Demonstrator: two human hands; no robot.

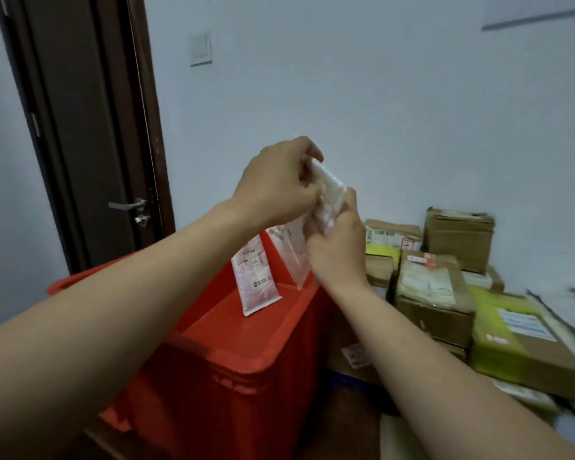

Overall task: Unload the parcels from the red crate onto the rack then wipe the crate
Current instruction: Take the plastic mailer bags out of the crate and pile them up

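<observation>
The small parcel [329,189], pinched by the left hand [279,180] and gripped from below by the right hand [336,250] above the far right corner of the crate [246,360], could be dropped onto the envelopes [256,280] leaning inside if one grip is loosened early.

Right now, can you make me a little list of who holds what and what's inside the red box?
left hand: pinches the top of a small clear-wrapped packet
right hand: grips the packet from below
where: above the far corner of the red crate
in crate: white mailer standing upright; clear bag beside it
right of crate: stacked cardboard parcels
behind: dark door, white wall
</observation>
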